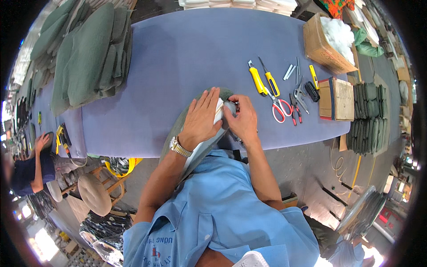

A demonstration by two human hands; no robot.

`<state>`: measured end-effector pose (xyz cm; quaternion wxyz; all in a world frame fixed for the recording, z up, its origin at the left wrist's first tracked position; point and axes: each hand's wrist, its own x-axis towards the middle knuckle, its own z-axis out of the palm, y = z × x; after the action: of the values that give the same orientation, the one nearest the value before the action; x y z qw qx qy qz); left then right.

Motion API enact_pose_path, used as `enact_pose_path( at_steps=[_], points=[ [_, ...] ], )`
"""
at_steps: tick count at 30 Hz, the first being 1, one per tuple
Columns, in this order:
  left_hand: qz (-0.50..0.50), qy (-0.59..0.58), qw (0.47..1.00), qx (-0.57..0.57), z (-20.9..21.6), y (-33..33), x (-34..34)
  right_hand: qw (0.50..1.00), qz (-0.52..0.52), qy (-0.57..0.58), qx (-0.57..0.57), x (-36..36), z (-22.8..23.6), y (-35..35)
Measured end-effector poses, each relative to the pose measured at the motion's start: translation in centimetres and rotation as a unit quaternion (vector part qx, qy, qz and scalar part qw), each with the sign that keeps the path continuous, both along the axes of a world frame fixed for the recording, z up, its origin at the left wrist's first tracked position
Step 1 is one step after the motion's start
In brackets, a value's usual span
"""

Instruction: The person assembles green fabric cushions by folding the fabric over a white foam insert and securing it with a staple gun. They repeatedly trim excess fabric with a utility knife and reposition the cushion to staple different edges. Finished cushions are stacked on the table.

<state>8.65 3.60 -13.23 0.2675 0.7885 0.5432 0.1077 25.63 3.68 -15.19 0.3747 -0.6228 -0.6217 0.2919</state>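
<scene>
At the table's near edge, a dark green fabric-covered pad [175, 131] is tilted against my body, its pale underside facing me. My left hand [201, 118], with a metal watch on the wrist, lies across the pad, fingers stretched out and close together. A white strip [218, 111] shows beside its fingers. My right hand [243, 119] is bent over the pad's far right edge, thumb and fingers closed on the grey-green fabric there. The fingertips are partly hidden, so anything small between them cannot be made out.
Red-handled scissors [279, 110], a yellow cutter [257, 80], a screwdriver [271, 82] and pliers [295, 107] lie right of my hands. Green pads [91, 58] are piled at left. A carton of white stuffing [327, 49] and a box [336, 99] stand right. A co-worker's hand [42, 141] is far left.
</scene>
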Motion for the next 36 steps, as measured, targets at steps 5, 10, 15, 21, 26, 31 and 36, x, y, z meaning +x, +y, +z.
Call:
enact_pose_path(
  at_steps=[5,10,15,21,26,31,36],
  points=[
    [-0.005,-0.010,0.999,-0.036,-0.8,1.2,0.3,0.999,-0.015,-0.017,0.050,-0.5,-1.4,1.0],
    [-0.062,-0.008,0.997,-0.036,-0.5,3.0,-0.3,0.998,0.014,-0.059,0.013,-0.5,-1.1,1.0],
    [-0.042,-0.076,0.995,-0.053,-1.9,2.8,-0.9,0.999,0.002,-0.047,0.009,-0.5,-0.8,0.8],
    [-0.023,-0.132,0.991,0.027,-2.6,2.0,-1.2,0.998,-0.027,0.019,-0.046,-0.6,-1.3,0.7],
    [-0.011,-0.169,0.984,0.060,-2.7,1.9,-2.0,0.987,-0.063,0.108,-0.104,-1.7,-2.3,0.6],
    [-0.005,-0.198,0.978,0.067,-3.4,1.7,-2.2,0.980,-0.071,0.064,-0.175,-2.1,-3.3,1.0],
    [-0.032,-0.175,0.979,0.098,-4.3,2.4,-2.5,0.955,-0.069,0.259,-0.128,-3.1,-4.1,0.7]
  ],
)
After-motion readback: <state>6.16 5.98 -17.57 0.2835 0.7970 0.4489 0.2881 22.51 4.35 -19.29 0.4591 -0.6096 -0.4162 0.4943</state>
